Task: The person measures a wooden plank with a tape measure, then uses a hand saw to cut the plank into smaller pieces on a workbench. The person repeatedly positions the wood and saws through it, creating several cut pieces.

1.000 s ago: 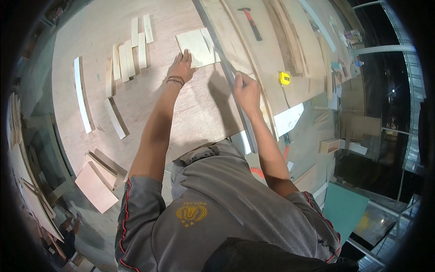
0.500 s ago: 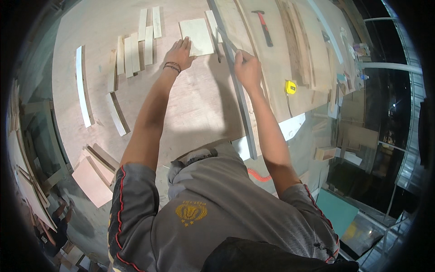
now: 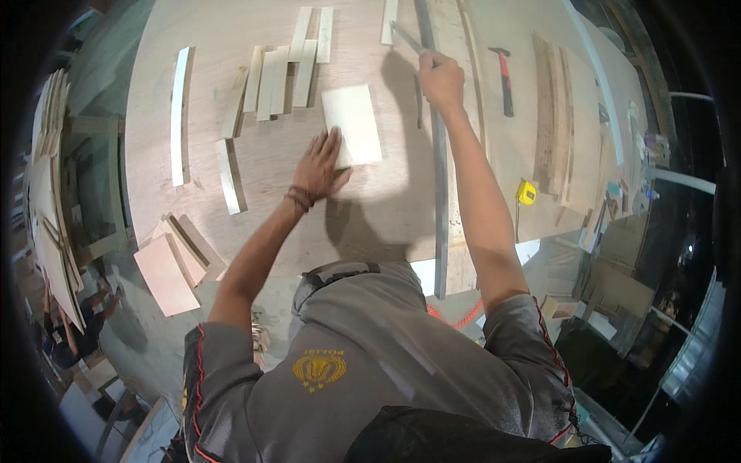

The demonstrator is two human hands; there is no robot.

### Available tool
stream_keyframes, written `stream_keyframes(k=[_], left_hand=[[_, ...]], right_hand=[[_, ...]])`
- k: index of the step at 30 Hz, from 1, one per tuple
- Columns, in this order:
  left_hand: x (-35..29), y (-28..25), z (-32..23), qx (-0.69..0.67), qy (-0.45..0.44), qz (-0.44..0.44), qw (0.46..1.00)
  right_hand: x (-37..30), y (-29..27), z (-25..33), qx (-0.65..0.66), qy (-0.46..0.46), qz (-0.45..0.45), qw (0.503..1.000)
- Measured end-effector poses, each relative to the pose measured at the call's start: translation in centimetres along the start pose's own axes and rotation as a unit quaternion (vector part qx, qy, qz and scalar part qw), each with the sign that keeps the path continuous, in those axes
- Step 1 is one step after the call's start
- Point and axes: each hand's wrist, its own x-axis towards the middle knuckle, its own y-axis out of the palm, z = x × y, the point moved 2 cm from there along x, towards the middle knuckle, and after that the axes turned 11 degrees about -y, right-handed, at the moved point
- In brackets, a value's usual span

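My left hand point(image 3: 323, 163) lies flat with spread fingers on the near left corner of a pale rectangular wood panel point(image 3: 353, 123) on the plywood tabletop point(image 3: 255, 166). Farther right, my right hand point(image 3: 440, 79) is closed around a long grey metal straightedge point(image 3: 440, 201) that runs from the table's near edge toward the far side. Whether a thin tool is also in that hand cannot be told.
Several pale wood strips point(image 3: 282, 69) lie left of the panel, with a long strip point(image 3: 179, 116) farther left. A red-handled hammer point(image 3: 504, 77) and a yellow tape measure point(image 3: 526, 192) sit to the right. Board offcuts point(image 3: 166, 270) hang at the table's left near edge.
Both hands and the panel appear nearer and lower in view as my head shifted. My left hand stays on the panel, my right hand stays on the straightedge.
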Motion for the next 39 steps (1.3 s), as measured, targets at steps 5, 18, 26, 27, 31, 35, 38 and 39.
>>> stream_keyframes(k=[5,18,26,27,31,35,38,39], left_hand=[[-10.2,0.4,-1.6,-0.072,-0.068,-0.029,0.995],[-43.2,12.9,7.3,-0.532,-0.739,-0.29,0.294],[-42.2,17.4,22.4,-0.756,-0.43,-0.488,0.074],[-41.9,18.1,24.1,-0.74,-0.443,-0.494,0.11],[-43.5,21.5,32.9,-0.65,-0.455,-0.441,0.419],[-40.1,20.8,31.7,-0.718,-0.446,-0.43,0.317],[-39.9,19.5,31.8,-0.727,-0.451,-0.413,0.314],[-39.9,19.0,32.2,-0.728,-0.449,-0.409,0.317]], right_hand=[[-1.4,4.2,3.9,0.045,-0.053,0.053,0.996],[-19.7,-3.0,14.5,0.255,-0.046,0.173,0.95],[-30.8,-8.8,13.1,0.229,0.026,0.286,0.93],[-31.6,-9.6,13.8,0.232,0.038,0.286,0.929],[-34.3,-12.5,13.4,0.23,0.064,0.241,0.941],[-37.8,-13.8,15.2,0.187,0.105,0.194,0.957],[-40.8,-14.0,15.1,0.185,0.124,0.163,0.961],[-41.8,-13.9,15.1,0.182,0.131,0.152,0.963]])
